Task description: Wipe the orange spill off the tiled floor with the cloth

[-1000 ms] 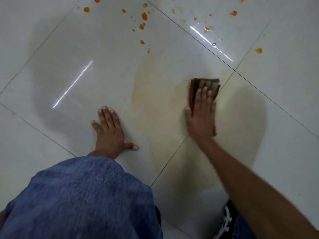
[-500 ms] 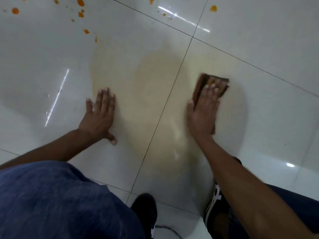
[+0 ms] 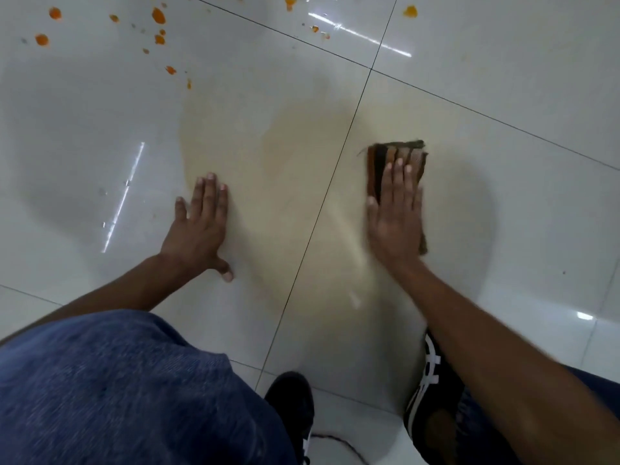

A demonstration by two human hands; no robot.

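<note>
A folded brown striped cloth (image 3: 385, 156) lies flat on the glossy white tiled floor (image 3: 503, 78). My right hand (image 3: 397, 216) presses down on it with flat fingers, covering its near half. My left hand (image 3: 198, 226) rests palm down on the tile to the left, fingers spread, holding nothing. Between and around the hands spreads a pale yellowish smear (image 3: 285, 156) across the grout line. Bright orange drops (image 3: 157, 16) dot the tile at the top left, and more orange drops (image 3: 410, 11) lie along the top edge.
My knee in blue denim (image 3: 117, 391) fills the lower left. Black shoes with white stripes (image 3: 432, 380) stand on the floor near the bottom centre and right. A thin dark cord (image 3: 339, 443) lies at the bottom edge. Light strips reflect off the tiles.
My right hand has slid the cloth rightwards across the grout line onto the neighbouring tile. The view has shifted, and my left hand stays planted on the floor.
</note>
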